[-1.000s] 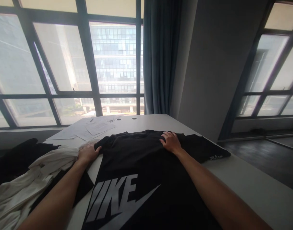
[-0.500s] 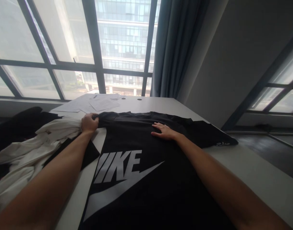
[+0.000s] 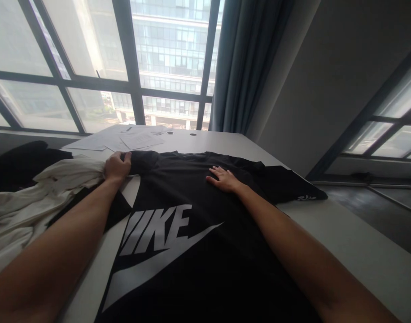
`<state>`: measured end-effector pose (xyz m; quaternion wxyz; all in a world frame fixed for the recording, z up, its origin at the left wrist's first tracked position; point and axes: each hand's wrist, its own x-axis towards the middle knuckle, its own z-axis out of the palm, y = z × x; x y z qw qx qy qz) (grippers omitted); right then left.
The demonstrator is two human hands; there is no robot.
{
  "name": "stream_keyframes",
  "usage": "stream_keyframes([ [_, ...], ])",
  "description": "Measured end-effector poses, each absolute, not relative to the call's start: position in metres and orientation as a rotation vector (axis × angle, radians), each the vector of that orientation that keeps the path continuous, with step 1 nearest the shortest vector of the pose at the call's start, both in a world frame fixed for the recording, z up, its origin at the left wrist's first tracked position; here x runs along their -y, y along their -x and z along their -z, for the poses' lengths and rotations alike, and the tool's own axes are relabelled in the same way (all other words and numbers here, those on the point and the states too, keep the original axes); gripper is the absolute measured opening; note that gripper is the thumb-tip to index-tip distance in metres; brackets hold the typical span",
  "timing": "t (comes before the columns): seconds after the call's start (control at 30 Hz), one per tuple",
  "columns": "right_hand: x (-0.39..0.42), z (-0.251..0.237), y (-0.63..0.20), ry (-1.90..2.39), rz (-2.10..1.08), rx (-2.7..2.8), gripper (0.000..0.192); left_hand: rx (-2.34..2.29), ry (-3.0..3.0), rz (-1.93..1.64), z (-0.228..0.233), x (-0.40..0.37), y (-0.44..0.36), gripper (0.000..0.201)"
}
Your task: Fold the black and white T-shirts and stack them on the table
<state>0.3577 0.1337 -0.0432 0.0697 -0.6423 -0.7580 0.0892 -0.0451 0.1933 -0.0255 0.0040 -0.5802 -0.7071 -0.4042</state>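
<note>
A black T-shirt point(image 3: 205, 251) with a grey NIKE print and swoosh lies spread out, its collar toward the window. My left hand point(image 3: 118, 165) is closed on the edge of the shirt's left sleeve; the fingertips are partly hidden. On the upper chest, right of the middle, my right hand point(image 3: 224, 179) rests flat with its fingers stretched out. The right sleeve extends to the right and carries a small light print near its end. The lower part of the shirt runs out of view at the bottom.
The shirt lies on a white table point(image 3: 330, 233). Paper sheets point(image 3: 141, 139) are scattered at its far end. Crumpled white cloth point(image 3: 67, 172) and dark cloth point(image 3: 27, 163) lie at the left. Beyond the table are a window and a blue-grey curtain point(image 3: 241, 67).
The whole view has shifted a little, so the table and shirt sit slightly higher and further left. Both hands keep their places on the shirt.
</note>
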Motion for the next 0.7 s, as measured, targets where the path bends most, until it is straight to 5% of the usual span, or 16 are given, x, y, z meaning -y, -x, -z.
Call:
stream_keyframes([
  [0.27, -0.141, 0.052, -0.374, 2.192, 0.035, 1.877, 0.079, 2.295, 2.064, 0.877, 0.028, -0.185, 0.039, 0.076],
  [0.47, -0.137, 0.038, -0.367, 2.260, -0.294, 1.958, 0.075, 2.272, 2.108, 0.863, 0.030, -0.186, 0.040, 0.066],
  [0.7, -0.124, 0.020, -0.327, 1.712, -0.486, 2.433, 0.085, 2.259, 1.920, 1.080, 0.030, -0.186, 0.033, 0.040],
])
